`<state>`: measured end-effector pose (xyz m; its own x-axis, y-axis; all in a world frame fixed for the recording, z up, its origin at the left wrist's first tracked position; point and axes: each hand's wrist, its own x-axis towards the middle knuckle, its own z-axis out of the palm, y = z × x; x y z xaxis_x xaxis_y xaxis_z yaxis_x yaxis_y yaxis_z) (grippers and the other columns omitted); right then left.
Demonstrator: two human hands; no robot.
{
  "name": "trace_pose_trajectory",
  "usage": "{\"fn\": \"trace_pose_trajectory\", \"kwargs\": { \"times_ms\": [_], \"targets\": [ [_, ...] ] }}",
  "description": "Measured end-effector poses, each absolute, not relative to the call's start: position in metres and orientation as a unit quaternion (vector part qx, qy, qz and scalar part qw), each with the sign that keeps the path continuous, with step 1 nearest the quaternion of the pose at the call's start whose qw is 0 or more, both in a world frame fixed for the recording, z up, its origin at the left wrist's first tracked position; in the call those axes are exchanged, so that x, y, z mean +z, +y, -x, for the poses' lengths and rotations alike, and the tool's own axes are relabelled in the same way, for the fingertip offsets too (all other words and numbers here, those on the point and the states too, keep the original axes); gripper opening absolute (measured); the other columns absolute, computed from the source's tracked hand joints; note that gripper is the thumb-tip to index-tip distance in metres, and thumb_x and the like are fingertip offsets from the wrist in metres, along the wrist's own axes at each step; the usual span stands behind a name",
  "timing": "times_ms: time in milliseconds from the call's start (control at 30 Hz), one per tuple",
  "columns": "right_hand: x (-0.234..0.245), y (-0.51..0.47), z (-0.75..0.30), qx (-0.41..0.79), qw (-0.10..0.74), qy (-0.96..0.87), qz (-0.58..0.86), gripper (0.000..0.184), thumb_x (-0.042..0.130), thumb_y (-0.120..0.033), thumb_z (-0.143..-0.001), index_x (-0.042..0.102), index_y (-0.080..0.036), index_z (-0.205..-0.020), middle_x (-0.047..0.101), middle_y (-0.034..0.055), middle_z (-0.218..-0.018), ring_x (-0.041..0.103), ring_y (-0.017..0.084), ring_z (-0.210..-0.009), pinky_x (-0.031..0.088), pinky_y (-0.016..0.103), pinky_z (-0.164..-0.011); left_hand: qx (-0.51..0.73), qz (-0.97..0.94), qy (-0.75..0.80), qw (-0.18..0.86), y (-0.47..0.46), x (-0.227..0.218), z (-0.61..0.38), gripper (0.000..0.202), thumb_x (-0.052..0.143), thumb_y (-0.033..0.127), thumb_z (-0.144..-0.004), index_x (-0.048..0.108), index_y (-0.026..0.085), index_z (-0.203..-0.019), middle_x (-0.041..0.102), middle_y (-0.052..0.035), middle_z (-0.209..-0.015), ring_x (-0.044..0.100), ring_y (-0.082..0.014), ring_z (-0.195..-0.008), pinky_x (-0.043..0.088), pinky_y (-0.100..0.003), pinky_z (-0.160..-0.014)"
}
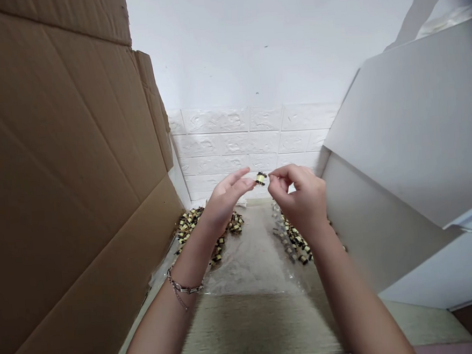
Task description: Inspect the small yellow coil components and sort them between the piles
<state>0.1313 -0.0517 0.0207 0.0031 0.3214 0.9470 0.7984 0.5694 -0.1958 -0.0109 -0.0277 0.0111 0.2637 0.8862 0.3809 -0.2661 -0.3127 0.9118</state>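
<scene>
A small transformer (261, 178), with a yellow-wrapped middle and black ends bearing thin pins, is held up over the table. The thumb and fingers of my left hand (226, 195) grip it from the left side. Close by on the right, my right hand (301, 194) is closed in a pinch with its fingertips just beside the pins. Whatever lies between those fingertips is too small to make out. Below my left forearm lies a pile of similar transformers (188, 223), partly covered by the arm. Another transformer pile (299, 242) sits beneath my right hand and wrist.
Clear plastic sheeting (252, 259) lies on the pale wooden table (250, 327) between the piles. A tall cardboard wall (57, 157) closes off the left side. White panels (410, 121) stand on the right, and a white brick-patterned wall (232, 120) rises behind.
</scene>
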Motion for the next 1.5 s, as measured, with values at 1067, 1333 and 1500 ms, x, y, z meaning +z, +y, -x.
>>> {"fn": "trace_pose_trajectory", "kwargs": {
  "times_ms": [1067, 1333, 1500],
  "targets": [
    [0.016, -0.052, -0.121, -0.127, 0.555, -0.694, 0.44, 0.008, 0.051, -0.017, -0.068, 0.051, -0.018, -0.061, 0.044, -0.0062, -0.046, 0.042, 0.008, -0.047, 0.034, 0.022, -0.054, 0.553, -0.7, 0.434, -0.124, -0.042, 0.004, -0.001, 0.019, 0.055, 0.031, -0.074, 0.061, 0.025, -0.091, 0.051, -0.0049, -0.111, 0.043, -0.0215, -0.1, 0.028, -0.038, -0.088],
    [0.016, -0.051, -0.122, -0.138, 0.54, -0.711, 0.428, 0.007, 0.05, -0.014, -0.068, 0.052, -0.018, -0.062, 0.046, -0.0059, -0.049, 0.043, 0.008, -0.049, 0.034, 0.023, -0.057, 0.524, -0.696, 0.431, -0.235, -0.04, 0.002, 0.001, 0.016, 0.051, 0.034, -0.076, 0.061, 0.026, -0.084, 0.057, -0.0039, -0.104, 0.045, -0.0226, -0.096, 0.019, -0.043, -0.089],
    [0.017, -0.051, -0.125, -0.14, 0.534, -0.722, 0.418, 0.007, 0.051, -0.013, -0.068, 0.052, -0.019, -0.065, 0.048, -0.0059, -0.051, 0.045, 0.008, -0.051, 0.034, 0.022, -0.059, 0.508, -0.703, 0.418, -0.269, -0.04, -0.001, 0.001, 0.017, 0.048, 0.033, -0.078, 0.06, 0.024, -0.086, 0.06, -0.0036, -0.098, 0.047, -0.022, -0.093, 0.013, -0.044, -0.092]
  ]
}}
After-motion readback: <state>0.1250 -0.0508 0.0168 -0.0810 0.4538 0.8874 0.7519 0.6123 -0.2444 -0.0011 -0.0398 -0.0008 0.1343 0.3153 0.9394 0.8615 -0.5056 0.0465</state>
